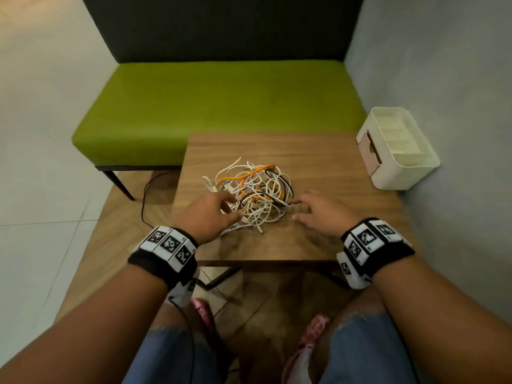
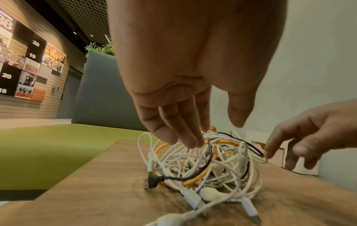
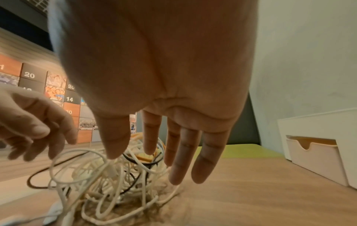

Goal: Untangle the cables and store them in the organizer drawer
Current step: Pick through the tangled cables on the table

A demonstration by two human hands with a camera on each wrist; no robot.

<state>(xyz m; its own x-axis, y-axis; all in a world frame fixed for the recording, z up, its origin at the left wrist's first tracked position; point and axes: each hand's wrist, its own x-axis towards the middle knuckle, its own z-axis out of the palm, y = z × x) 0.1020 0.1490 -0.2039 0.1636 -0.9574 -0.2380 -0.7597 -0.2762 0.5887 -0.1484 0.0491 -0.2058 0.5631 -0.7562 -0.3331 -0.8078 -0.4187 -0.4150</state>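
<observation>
Tangled cables (image 1: 250, 194), white, orange and black, lie on the wooden bench (image 1: 318, 151) between two grips: left hand (image 1: 210, 214) and right hand (image 1: 324, 212), fingers spread, holding nothing. Organizer drawer (image 1: 370, 148) sits beyond the right hand.

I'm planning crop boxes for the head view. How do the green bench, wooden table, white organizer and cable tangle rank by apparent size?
1. green bench
2. wooden table
3. white organizer and cable tangle: look alike, unranked.
</observation>
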